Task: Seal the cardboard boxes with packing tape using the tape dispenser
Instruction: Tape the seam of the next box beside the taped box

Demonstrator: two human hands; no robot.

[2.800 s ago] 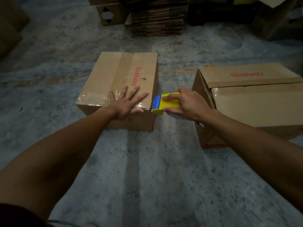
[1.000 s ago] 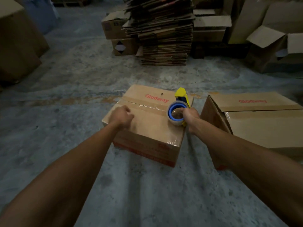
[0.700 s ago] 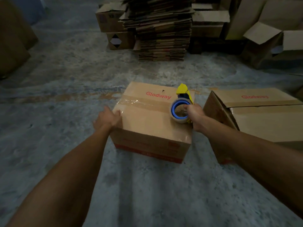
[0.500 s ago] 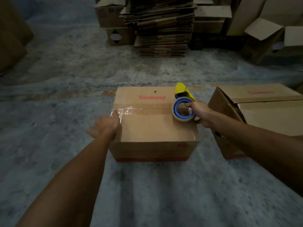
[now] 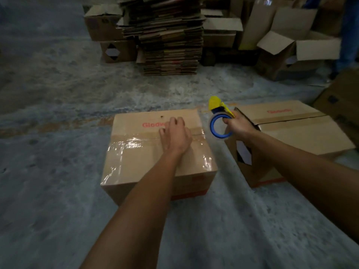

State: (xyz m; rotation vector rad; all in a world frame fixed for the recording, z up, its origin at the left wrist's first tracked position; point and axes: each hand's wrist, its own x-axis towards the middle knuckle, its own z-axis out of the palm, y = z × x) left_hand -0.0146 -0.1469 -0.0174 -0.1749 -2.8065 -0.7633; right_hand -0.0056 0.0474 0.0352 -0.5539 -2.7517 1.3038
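Note:
A closed cardboard box (image 5: 136, 158) marked "Glodway" sits on the concrete floor in front of me, with shiny clear tape across its top seam. My left hand (image 5: 175, 135) lies flat on that seam near the box's right side, fingers spread. To the right of the box, my right hand (image 5: 236, 126) grips the yellow and blue tape dispenser (image 5: 219, 121), held upright off the box's right edge. A second cardboard box (image 5: 303, 133) stands at the right, its top flaps folded shut and its near side flap loose.
A tall stack of flattened cartons (image 5: 169, 35) stands at the back, flanked by small boxes (image 5: 104, 26). Open cartons (image 5: 291, 53) are piled at the back right, and a dark box (image 5: 342, 98) sits at the far right. Bare concrete floor (image 5: 48, 171) lies around the boxes.
My left hand moved from the box's left edge onto the top seam near the right side. The dispenser came off the box top and now sits beyond its right edge.

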